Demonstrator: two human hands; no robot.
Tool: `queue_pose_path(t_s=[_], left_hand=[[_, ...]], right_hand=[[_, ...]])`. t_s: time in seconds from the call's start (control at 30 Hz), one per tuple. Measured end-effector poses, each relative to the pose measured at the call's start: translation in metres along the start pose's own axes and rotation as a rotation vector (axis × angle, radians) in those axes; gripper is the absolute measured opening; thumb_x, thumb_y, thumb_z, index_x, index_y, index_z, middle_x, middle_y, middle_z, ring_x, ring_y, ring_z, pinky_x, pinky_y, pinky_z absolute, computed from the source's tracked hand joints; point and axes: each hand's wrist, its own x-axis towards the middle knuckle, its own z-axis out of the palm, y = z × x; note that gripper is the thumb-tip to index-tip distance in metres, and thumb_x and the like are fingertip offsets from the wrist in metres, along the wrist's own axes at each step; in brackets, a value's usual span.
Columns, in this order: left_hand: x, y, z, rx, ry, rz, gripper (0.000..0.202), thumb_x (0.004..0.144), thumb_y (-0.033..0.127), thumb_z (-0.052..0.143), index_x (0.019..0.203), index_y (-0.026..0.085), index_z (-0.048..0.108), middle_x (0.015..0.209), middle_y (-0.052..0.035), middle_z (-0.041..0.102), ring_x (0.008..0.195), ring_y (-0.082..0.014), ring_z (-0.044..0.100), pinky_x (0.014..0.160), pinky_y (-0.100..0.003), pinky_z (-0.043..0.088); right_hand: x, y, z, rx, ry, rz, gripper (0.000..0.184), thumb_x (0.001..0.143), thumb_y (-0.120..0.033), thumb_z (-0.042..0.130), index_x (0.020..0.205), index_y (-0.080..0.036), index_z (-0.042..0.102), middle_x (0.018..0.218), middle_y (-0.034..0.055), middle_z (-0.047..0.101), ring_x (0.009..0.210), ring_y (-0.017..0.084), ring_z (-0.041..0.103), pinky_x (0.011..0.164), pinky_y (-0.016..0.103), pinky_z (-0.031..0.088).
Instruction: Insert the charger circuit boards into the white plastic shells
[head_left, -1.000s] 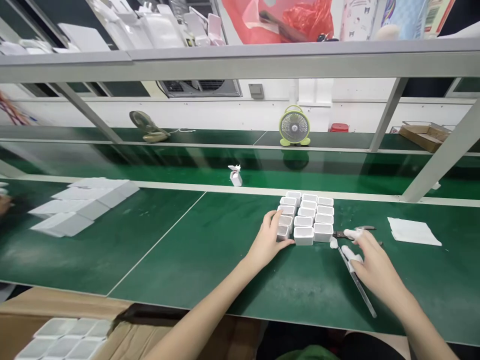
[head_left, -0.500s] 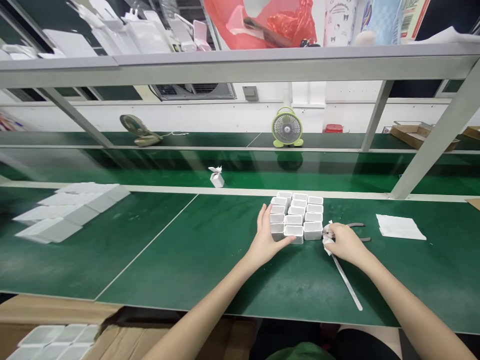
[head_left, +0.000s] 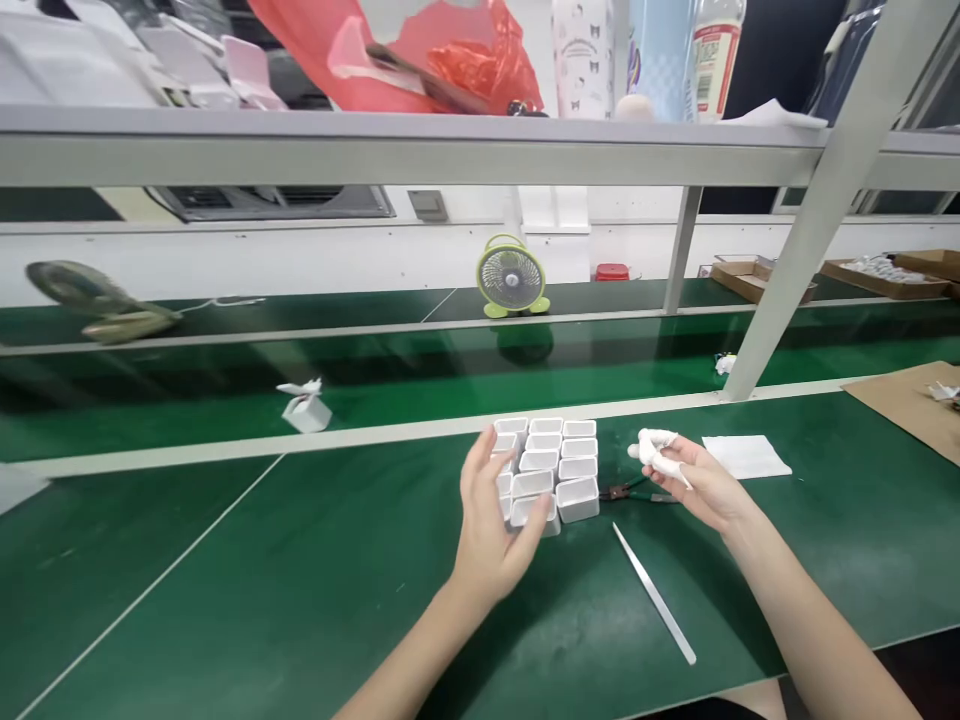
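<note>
Rows of small white open-topped boxes point(head_left: 577, 497) stand close together on the green table. My left hand point(head_left: 487, 530) is at their left and front side, thumb and fingers apart; whether it touches them I cannot tell. Raised to the right of the boxes, my right hand point(head_left: 709, 485) pinches a white piece with rounded, finger-like lobes point(head_left: 654, 450), whose exact kind is unclear. Beneath that hand lie dark-handled pliers point(head_left: 634, 493), jaws toward the boxes. A slim white tapering tool, like tweezers point(head_left: 654, 595), lies nearer the front edge.
A folded white sheet point(head_left: 746, 457) lies right of my right hand, and brown cardboard point(head_left: 915, 405) farther right. A small white box with scraps in it point(head_left: 306, 408) stands at the back left. A shelf post point(head_left: 810, 220) rises behind; a green fan point(head_left: 511, 275) stands beyond.
The view has swung to the right. My right hand has lifted off the table with the white piece, leaving the pliers and the tapering tool lying there. My left hand stays by the boxes.
</note>
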Motion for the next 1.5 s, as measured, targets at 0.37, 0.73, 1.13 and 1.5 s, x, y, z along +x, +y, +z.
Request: queue_pose_path(t_s=[0.37, 0.73, 1.13, 1.5], left_hand=[[-0.034, 0.012, 0.009, -0.016, -0.135, 0.241, 0.028, 0.092, 0.007, 0.052, 0.120, 0.012, 0.051, 0.134, -0.0227, 0.048, 0.130, -0.0322, 0.050, 0.101, -0.045, 0.049], [-0.026, 0.007, 0.006, -0.001, -0.160, 0.239, 0.025, 0.091, 0.003, 0.053, 0.114, 0.013, 0.054, 0.123, -0.0173, 0.056, 0.122, -0.0309, 0.052, 0.101, -0.045, 0.043], [-0.042, 0.005, 0.021, 0.085, -0.286, 0.288, 0.037, 0.093, -0.001, 0.042, 0.122, 0.011, 0.060, 0.105, -0.0066, 0.069, 0.111, -0.0259, 0.057, 0.112, -0.045, 0.024], [-0.044, 0.010, 0.017, -0.091, -0.259, 0.283, 0.025, 0.086, -0.005, 0.041, 0.085, 0.015, 0.056, 0.088, -0.0042, 0.062, 0.107, -0.0245, 0.055, 0.105, -0.042, 0.029]], right_hand=[[0.002, -0.003, -0.008, -0.160, 0.084, -0.126, 0.058, 0.075, -0.048, 0.083, 0.123, -0.019, 0.067, 0.114, 0.0108, 0.069, 0.092, 0.017, 0.064, 0.086, 0.031, 0.051], [0.013, 0.001, -0.032, -0.555, 0.303, -0.230, 0.061, 0.075, -0.072, 0.065, 0.093, -0.014, 0.067, 0.083, 0.0129, 0.067, 0.077, 0.023, 0.062, 0.069, 0.035, 0.048], [0.002, -0.002, -0.044, -1.630, 0.286, -0.006, 0.021, 0.079, -0.015, 0.049, 0.078, -0.014, 0.070, 0.097, 0.0174, 0.065, 0.107, 0.040, 0.054, 0.095, 0.055, 0.033], [0.068, -0.055, -0.039, -1.844, 0.286, 0.176, 0.045, 0.101, -0.028, 0.037, 0.143, -0.014, 0.047, 0.115, 0.0151, 0.066, 0.096, 0.026, 0.065, 0.078, 0.034, 0.049]])
